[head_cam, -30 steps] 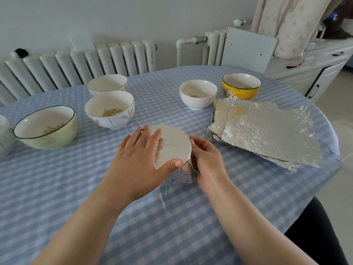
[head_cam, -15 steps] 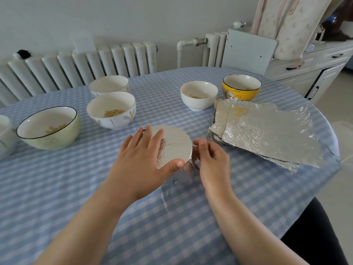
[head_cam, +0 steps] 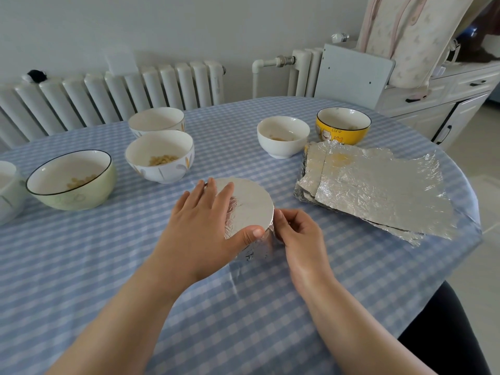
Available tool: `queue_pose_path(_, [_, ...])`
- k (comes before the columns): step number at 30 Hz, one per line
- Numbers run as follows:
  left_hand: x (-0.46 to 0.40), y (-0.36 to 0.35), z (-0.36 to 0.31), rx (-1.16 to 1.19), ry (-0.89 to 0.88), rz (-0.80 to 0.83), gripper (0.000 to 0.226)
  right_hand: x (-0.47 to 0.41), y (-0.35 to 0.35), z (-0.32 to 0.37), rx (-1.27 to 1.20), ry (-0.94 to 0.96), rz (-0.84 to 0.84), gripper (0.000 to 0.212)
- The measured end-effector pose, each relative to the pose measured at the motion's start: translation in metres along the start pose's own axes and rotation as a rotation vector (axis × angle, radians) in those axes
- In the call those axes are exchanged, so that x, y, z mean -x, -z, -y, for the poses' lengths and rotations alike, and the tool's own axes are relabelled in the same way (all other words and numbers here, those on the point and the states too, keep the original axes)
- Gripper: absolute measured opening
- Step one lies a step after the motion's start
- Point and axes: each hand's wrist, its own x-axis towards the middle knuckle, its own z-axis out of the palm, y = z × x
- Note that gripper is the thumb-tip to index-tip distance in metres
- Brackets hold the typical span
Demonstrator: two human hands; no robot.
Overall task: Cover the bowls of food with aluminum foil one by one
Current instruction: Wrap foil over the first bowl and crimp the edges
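Observation:
A foil-covered bowl [head_cam: 253, 205] stands in the middle of the table, its top flat and shiny. My left hand [head_cam: 205, 226] lies flat over its left half with straight fingers, thumb along the near rim. My right hand [head_cam: 297, 231] has curled fingers pressing the foil against the bowl's right side. A stack of foil sheets [head_cam: 378, 185] lies to the right. Uncovered bowls with food stand behind: a green bowl [head_cam: 73, 181], a white patterned bowl [head_cam: 159, 156], another white bowl [head_cam: 157, 121], a small white bowl [head_cam: 282, 136] and a yellow bowl [head_cam: 343, 125].
The round table [head_cam: 81, 266] has a blue checked cloth. Part of another bowl [head_cam: 8, 190] shows at the left edge. Radiators [head_cam: 121, 90] line the wall behind, and a white cabinet [head_cam: 446, 104] stands at the back right.
My right hand has shifted slightly along the bowl's right side, its fingers curling in against the foil. My left hand stays flat on top.

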Motion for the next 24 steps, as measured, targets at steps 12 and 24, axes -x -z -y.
queue_pose_path(12, [-0.001,0.000,0.000,-0.009,0.000,0.003,0.124,-0.010,-0.006,-0.006,0.212,0.038,-0.014,0.023])
queue_pose_path(24, [0.000,0.001,-0.001,-0.006,-0.002,0.010,0.123,0.000,-0.006,0.003,0.039,-0.015,-0.005,0.020])
